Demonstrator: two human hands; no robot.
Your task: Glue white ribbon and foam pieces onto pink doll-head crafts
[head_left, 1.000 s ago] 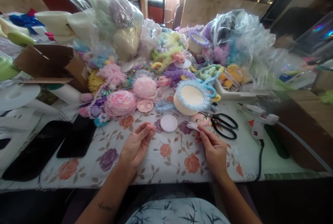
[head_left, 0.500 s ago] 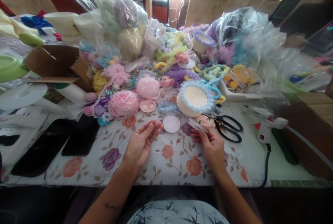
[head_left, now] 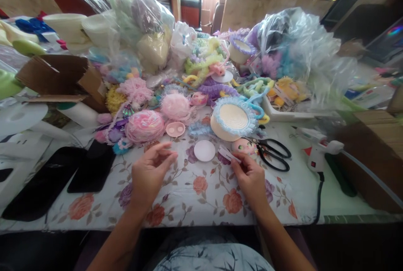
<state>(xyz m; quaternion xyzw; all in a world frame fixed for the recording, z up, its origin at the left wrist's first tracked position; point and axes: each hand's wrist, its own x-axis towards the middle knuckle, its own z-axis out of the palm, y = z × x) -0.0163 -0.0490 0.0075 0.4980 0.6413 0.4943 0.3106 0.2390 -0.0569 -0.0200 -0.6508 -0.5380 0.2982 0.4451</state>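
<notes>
My right hand [head_left: 249,180] pinches a small white strip [head_left: 227,153] between thumb and fingers, just in front of a pink doll face [head_left: 244,146]. My left hand [head_left: 150,173] hovers over the floral tablecloth [head_left: 201,191] with fingers loosely curled and apart, holding nothing I can see. A white round disc [head_left: 204,150] lies between the two hands. Behind it sits a cream hat with blue lace trim [head_left: 232,118].
Black scissors [head_left: 273,153] and a white glue gun [head_left: 316,151] lie to the right. Pink pompoms [head_left: 145,125], yarn trims and clear plastic bags [head_left: 296,48] crowd the back. Two black flat items [head_left: 91,170] and a cardboard box [head_left: 59,77] are on the left.
My left hand has moved left, away from the disc, and its fingers have curled. My right hand shifted slightly left, keeping the white strip.
</notes>
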